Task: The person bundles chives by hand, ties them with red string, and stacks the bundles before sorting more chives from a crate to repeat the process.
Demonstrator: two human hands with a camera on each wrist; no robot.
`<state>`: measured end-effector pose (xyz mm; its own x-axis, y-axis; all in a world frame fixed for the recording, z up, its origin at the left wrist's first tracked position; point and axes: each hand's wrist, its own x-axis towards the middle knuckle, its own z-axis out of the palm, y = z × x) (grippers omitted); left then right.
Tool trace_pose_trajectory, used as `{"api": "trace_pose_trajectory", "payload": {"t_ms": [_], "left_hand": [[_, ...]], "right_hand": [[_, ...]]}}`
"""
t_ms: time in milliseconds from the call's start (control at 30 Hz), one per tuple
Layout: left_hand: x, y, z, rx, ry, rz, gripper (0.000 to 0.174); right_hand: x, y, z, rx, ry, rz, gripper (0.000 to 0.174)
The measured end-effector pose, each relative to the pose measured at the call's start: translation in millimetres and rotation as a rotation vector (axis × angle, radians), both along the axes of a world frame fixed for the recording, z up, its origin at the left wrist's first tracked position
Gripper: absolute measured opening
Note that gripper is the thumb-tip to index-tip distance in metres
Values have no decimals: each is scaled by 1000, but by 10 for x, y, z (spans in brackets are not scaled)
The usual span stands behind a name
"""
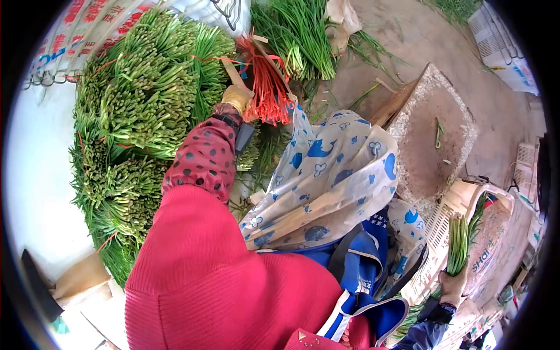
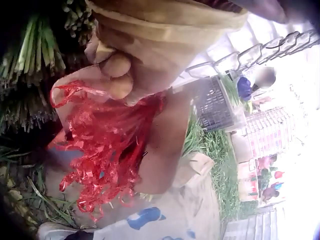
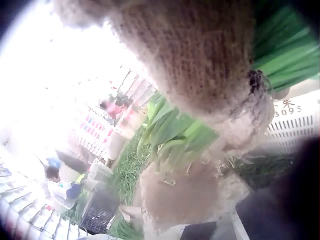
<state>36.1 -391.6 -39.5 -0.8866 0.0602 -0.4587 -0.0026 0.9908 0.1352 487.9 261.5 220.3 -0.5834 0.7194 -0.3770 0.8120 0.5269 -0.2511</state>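
My left hand (image 1: 238, 97), in a tan glove with fingertips bare, is at a hanging bunch of red plastic ties (image 1: 267, 87). In the left wrist view its curled fingertips (image 2: 120, 75) pinch at the upper part of the red ties (image 2: 107, 142), against a tan board (image 2: 167, 145). Low on the right, my right hand (image 1: 452, 287) in a knitted glove (image 3: 185, 55) grips a bunch of green chives (image 1: 459, 242). The chives' leaves (image 3: 180, 132) stick out on both sides of that glove in the right wrist view.
A large stack of tied chives (image 1: 146, 87) stands on the left, with more chives (image 1: 297, 35) at the back. A whale-print plastic sheet (image 1: 326, 169) covers the lap area. To the right are a dirt-covered slab (image 1: 429, 125) and a cream crate (image 1: 449, 207). Other people are in the distance.
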Motion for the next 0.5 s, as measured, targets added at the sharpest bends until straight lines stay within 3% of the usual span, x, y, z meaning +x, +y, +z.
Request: {"api": "trace_pose_trajectory", "payload": {"t_ms": [67,133,200,233,300,333,400,467,500], "left_hand": [[-34,-180,-139,211,6,161,27],[-8,170,617,77,-110,347,29],[14,324,958,-267,-34,-137,23],[23,402,1133,-440,54,-358,21],[42,370,1313,-349,501,-495,20],[-79,464,1543,-275,581,-707,19],[-26,1017,2064,73,789,-763,11],[26,1745,2665,-110,660,-957,9],[-96,1993,2614,83,791,-1132,7]], "right_hand": [[126,-132,108,38,-38,-4,86],[307,-225,202,103,-93,-13,86],[683,-126,137,204,-81,34,84],[796,-76,78,132,19,28,82],[1007,-80,111,54,114,10,80],[948,-123,212,49,109,-10,81],[766,-263,490,122,-8,-78,81],[689,-131,565,82,72,-105,85],[667,-64,604,156,73,-81,86]]}}
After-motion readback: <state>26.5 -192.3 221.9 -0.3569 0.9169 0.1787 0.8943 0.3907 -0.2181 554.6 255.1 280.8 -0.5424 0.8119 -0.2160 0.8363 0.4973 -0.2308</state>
